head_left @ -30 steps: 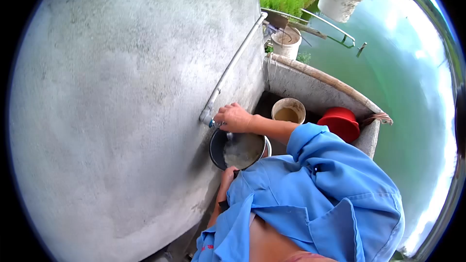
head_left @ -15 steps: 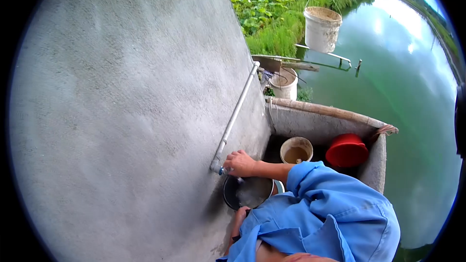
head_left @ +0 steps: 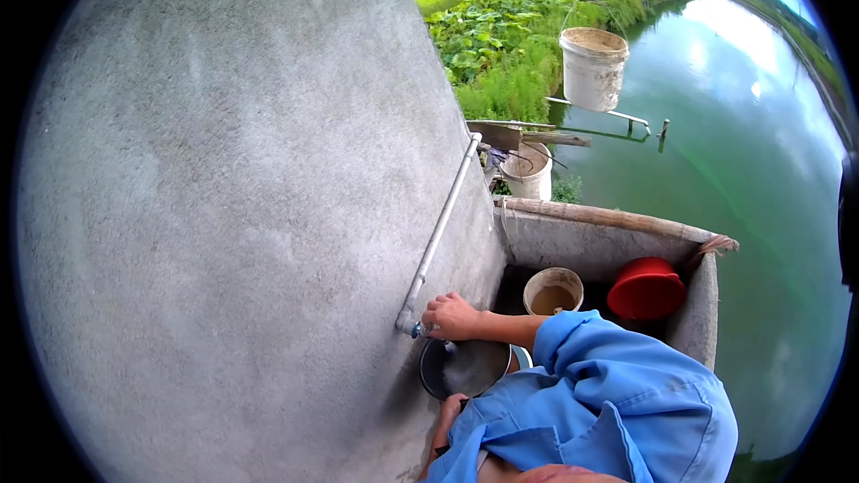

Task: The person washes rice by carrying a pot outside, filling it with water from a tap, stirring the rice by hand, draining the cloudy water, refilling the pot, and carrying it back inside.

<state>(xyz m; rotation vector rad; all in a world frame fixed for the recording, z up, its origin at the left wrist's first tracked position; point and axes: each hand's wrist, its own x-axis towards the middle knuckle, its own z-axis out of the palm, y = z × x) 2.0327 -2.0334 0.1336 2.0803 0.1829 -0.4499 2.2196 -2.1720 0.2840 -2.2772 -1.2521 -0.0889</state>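
My right hand is closed around the handle of a blue-tipped water tap on the wall. Below it, whitish water is in a dark round basin, under the tap's spout. My left hand grips the near rim of that basin, with its fingertips partly hidden. A light-coloured curved edge shows just right of the basin, mostly covered by my blue sleeve.
A grey wall carries a white pipe. In a concrete trough stand a dirty white bucket and a red basin. Another bucket hangs beside the green pond; a third stands behind the trough.
The whole view has tilted slightly, so things sit lower in the frame. My right hand stays on the tap and my left on the basin rim.
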